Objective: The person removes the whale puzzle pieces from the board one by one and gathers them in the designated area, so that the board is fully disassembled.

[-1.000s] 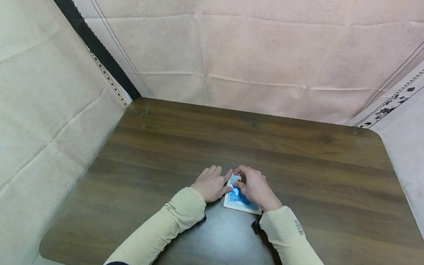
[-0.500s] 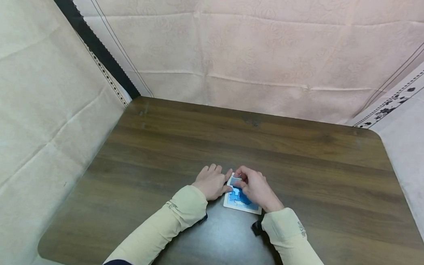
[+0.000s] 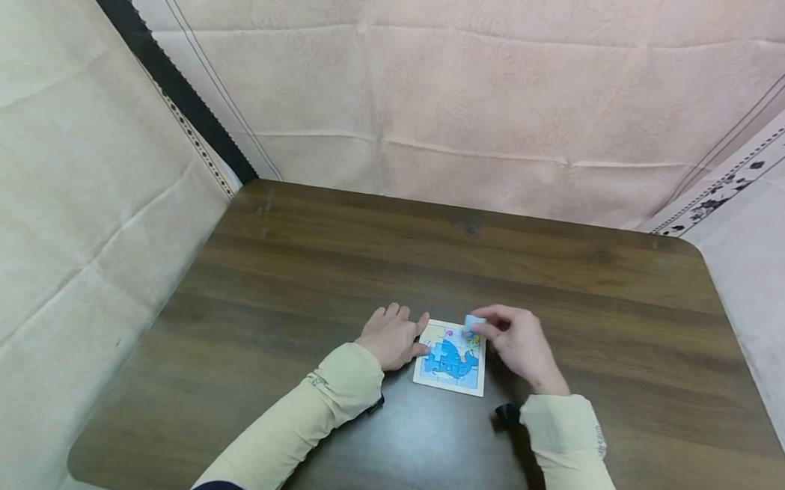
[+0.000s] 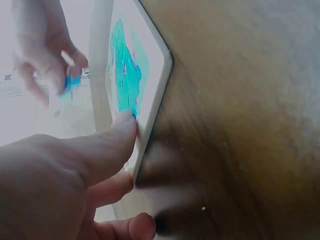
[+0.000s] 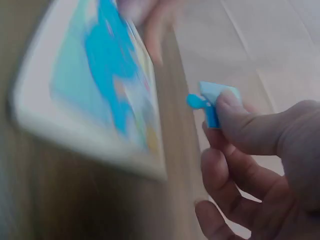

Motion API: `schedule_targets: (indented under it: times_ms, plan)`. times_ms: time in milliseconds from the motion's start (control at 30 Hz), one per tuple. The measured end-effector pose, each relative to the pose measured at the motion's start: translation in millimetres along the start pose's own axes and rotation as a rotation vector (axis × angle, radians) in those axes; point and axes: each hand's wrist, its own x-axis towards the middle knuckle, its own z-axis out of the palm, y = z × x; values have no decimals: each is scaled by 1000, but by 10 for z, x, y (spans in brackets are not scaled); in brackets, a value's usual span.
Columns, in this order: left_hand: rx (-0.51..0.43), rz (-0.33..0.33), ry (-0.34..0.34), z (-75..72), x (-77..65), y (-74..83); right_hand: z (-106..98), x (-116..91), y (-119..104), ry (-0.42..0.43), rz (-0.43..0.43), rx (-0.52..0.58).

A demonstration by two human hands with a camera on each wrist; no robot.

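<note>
A jigsaw puzzle in a white-rimmed tray (image 3: pixel 447 388) lies on the table, its picture a blue whale. Along its left edge rests my left hand (image 3: pixel 390 338), fingers spread; in the left wrist view the thumb (image 4: pixel 120 135) lies over the tray's rim, with another fingertip at its side. My right hand (image 3: pixel 524 347) pinches a puzzle piece (image 3: pixel 471 323) between thumb and fingers, raised at the tray's upper right corner. Light blue with darker blue parts and a rounded tab, that puzzle piece (image 5: pixel 212 100) shows plainly in the right wrist view.
The brown wooden table (image 3: pixel 338 257) reaches well past the tray on all sides. Pale cloth (image 3: pixel 476 93) hangs behind it, with more cloth at the left and right. Dark wrist devices (image 3: pixel 506 415) sit under the sleeves.
My right hand has moved right, from over the tray's upper left part to its upper right corner, with the piece in its fingers. More of the whale picture shows. The left hand has stayed put.
</note>
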Motion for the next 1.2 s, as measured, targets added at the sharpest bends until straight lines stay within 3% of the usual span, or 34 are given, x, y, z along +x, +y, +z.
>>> schedule_targets:
  times_ms: [167,400,633,1067,1200]
  plan:
    - [-15,15,19,11,-35,-19,-353,-119,302,38,94,-79]
    - [-33,3,22,32,-35,-36,-692,-246,668,22,66,-182]
    - [-45,-15,70,66,-16,-13,-719,-234,761,29,44,-193]
    - [-34,-7,77,49,43,-19,-729,-223,783,30,97,-302]
    - [-28,-6,78,42,42,-16,-721,-236,782,64,79,-332]
